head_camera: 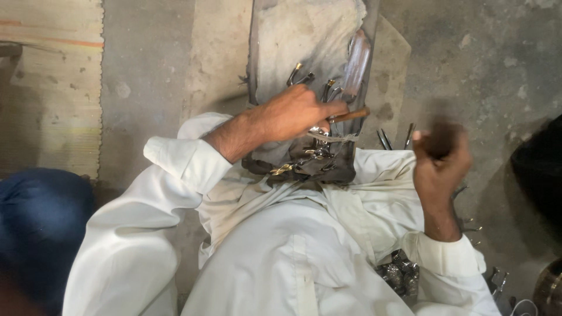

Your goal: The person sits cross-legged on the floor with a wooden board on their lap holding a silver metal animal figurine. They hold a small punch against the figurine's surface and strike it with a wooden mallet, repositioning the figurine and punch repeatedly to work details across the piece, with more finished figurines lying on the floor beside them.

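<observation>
Now | left hand (293, 114) closed round wooden-handled tool (351, 114), over metal pieces (310, 155) on block (275, 35) | right hand (439, 161) right of block, fisted on blurred dark handle (440, 137) | more pieces (399, 275) near block's right.

The left hand (293, 111) reaches to the upper middle of the frame, arm outstretched in a rolled white sleeve, fingers curled shut. The right hand (439, 161) is raised at the right, forearm upright, its grip fisted and motion-blurred at the top.
</observation>
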Motion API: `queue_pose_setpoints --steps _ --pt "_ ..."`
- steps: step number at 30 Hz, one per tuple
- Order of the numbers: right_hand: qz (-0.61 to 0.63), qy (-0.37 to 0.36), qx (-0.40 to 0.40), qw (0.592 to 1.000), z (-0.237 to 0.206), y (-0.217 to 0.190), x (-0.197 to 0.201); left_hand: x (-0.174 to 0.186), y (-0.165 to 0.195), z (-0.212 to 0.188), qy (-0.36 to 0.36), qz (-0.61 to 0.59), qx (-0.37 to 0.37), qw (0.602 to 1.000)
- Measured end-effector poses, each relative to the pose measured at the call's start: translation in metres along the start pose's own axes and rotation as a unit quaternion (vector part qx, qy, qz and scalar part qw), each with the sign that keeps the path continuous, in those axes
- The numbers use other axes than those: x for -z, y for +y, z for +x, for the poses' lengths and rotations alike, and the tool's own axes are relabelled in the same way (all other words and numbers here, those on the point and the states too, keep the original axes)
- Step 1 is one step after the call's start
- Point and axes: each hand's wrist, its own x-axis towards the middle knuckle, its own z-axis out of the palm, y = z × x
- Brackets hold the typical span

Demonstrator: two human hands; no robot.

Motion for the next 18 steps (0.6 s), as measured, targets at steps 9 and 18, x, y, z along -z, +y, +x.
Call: queue_pose_setpoints --steps 9,18 --pt "-0.283 -0.168 0.082 0.941 0.001 -0.003 0.010 0.004 0.002 -0.025 0.146 -0.136 0.012 0.980" --pt "0.106 -0.271 -0.231 0.928 -0.030 0.032 -0.026 -0.020 0.001 -0.065 0.333 -0.380 0.172 0.846"
